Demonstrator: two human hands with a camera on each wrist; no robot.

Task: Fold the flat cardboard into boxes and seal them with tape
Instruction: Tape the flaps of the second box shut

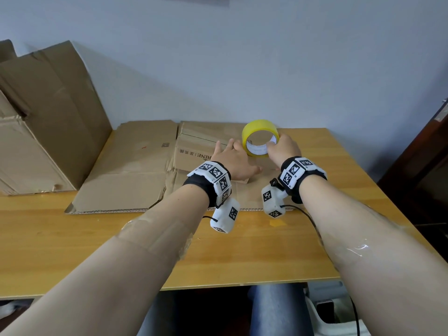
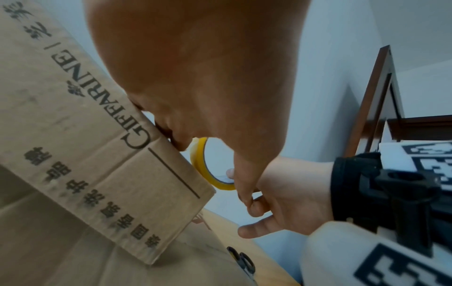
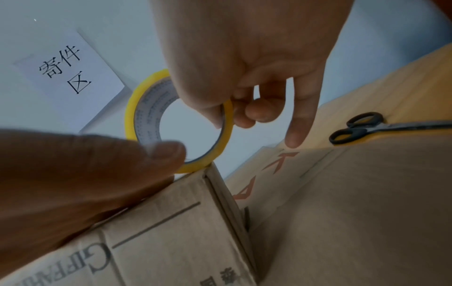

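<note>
A folded cardboard box (image 1: pixel 196 147) printed GIFFARINE stands on flat cardboard sheets (image 1: pixel 126 170) on the wooden table. My left hand (image 1: pixel 231 155) lies on the box top with fingers straight, reaching its far edge. In the left wrist view the left hand (image 2: pixel 195 77) presses along that box (image 2: pixel 85 154) edge. My right hand (image 1: pixel 278 145) holds a yellow tape roll (image 1: pixel 260 132) upright at the box's far right corner. In the right wrist view the right hand (image 3: pixel 229 114) pinches the roll's (image 3: pixel 133 116) rim, thumb inside the core, and my left thumb touches its lower edge.
Black-handled scissors (image 3: pixel 354 127) lie on the flat cardboard (image 3: pixel 354 212) to the right of the box. More flattened cardboard (image 1: pixel 48 112) leans against the wall at the left. A paper sign (image 3: pixel 71 77) hangs on the wall. A dark wooden frame (image 1: pixel 424 154) stands at the right.
</note>
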